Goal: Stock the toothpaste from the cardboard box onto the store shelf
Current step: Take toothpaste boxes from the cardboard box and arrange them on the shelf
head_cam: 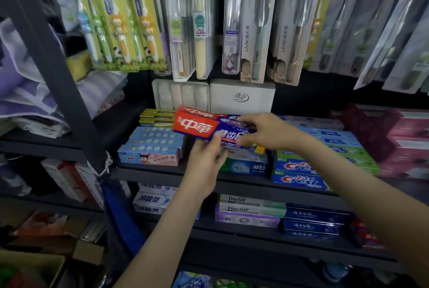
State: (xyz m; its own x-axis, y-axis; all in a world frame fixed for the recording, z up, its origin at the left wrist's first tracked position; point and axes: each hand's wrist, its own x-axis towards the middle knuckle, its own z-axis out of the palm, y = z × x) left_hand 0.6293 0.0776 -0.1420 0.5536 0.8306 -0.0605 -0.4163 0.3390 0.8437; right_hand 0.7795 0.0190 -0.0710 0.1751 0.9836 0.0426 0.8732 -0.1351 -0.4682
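right hand (267,133): fingers curled over toothpaste box (197,126) end | left hand (204,162): fingers pinch lower edge | held level, likely to seat on shelf (162,175), Crest boxes (299,179) at 3 o'clock

The dark shelf (232,179) carries boxes in stacks. At the left lies a pile of light blue children's toothpaste boxes (151,148), with yellow-green boxes (156,118) behind it. In the middle lies a blue and white box (249,167); just right of it are stacked Crest boxes (299,174), and pink boxes (406,148) at the far right. A white box (241,97) stands at the back.
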